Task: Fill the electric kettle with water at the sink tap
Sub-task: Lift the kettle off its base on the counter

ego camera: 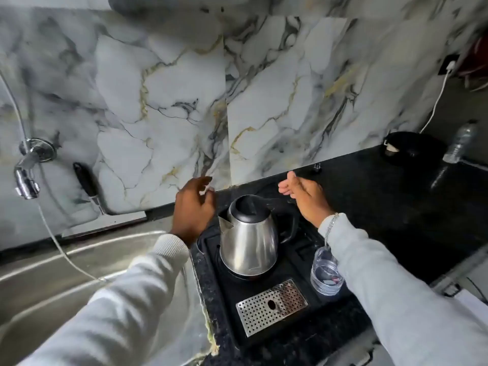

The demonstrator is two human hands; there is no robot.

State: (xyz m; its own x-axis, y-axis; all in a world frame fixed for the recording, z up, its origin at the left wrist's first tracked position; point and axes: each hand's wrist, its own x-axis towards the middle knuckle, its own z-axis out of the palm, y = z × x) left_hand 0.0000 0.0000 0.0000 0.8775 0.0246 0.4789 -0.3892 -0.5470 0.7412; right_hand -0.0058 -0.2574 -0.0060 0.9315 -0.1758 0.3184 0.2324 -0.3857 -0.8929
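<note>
A steel electric kettle with a black lid and black handle stands on its base in a black tray on the dark counter. The lid is down. My left hand hovers just left of the kettle, fingers apart, holding nothing. My right hand hovers behind and right of the handle, palm open, also holding nothing. The steel sink lies to the left. Its chrome tap juts from the marble wall at far left.
A clear plastic water bottle stands on the tray's right side under my right sleeve. A perforated metal drip grate sits at the tray's front. A black-handled utensil leans on the wall. Another bottle and a black object stand far right.
</note>
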